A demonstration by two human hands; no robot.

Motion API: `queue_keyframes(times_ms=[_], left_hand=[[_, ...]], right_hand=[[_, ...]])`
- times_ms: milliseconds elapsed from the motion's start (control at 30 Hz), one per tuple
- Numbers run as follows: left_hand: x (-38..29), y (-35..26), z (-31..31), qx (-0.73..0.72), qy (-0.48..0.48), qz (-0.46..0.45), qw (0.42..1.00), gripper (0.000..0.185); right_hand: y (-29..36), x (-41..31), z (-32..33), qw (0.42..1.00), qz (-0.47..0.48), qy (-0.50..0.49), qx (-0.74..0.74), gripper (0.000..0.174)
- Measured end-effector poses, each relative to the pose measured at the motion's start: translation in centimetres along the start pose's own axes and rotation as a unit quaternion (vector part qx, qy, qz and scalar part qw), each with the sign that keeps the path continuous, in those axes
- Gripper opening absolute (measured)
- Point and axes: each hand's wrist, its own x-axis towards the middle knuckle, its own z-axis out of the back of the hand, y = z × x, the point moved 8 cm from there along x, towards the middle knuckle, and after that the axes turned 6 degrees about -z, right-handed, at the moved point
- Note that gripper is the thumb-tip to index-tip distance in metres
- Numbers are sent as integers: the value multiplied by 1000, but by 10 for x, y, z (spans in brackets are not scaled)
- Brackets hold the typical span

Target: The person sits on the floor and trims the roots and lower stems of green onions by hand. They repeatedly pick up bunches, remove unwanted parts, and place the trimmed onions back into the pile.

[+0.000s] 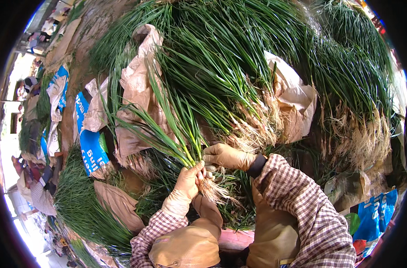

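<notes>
My left hand (186, 182) wears a tan glove and grips a small bunch of young allium plants (190, 154), like green garlic or spring onions. Their green leaves point up and left; pinkish stem bases and pale stringy roots (214, 191) hang out below my fingers. My right hand (228, 156), also gloved, reaches in from the right, its fingers pinched at the same stems. Part of its grip is hidden behind the stalks. Just beyond my right hand, a large heap of the same plants (220, 80) lies with its roots (253, 134) towards me.
Brown-and-white sacking (141, 90) lies left of the heap, another sack (295, 104) right of it. More rooted plants (357, 134) are piled at right. Blue printed sacks (89, 140) lie at left and lower right. Loose leaves litter the ground between my knees. Other people sit along the left rim.
</notes>
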Motion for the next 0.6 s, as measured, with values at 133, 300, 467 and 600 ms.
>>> queue_keyframes(times_ms=[133, 300, 467, 600], left_hand=[[-12, 2, -1, 83, -4, -19, 996, 16], [-24, 12, -4, 129, -21, -3, 991, 18], [-28, 23, 5, 140, -33, 30, 989, 15], [-32, 16, 11, 6, -90, 28, 996, 19]], right_hand=[[25, -22, -10, 883, 170, -123, -421, 17], [8, -23, 22, 943, -25, -234, -234, 25], [0, -9, -8, 962, -53, -205, -173, 32], [-14, -3, -21, 979, -62, -192, -16, 25]])
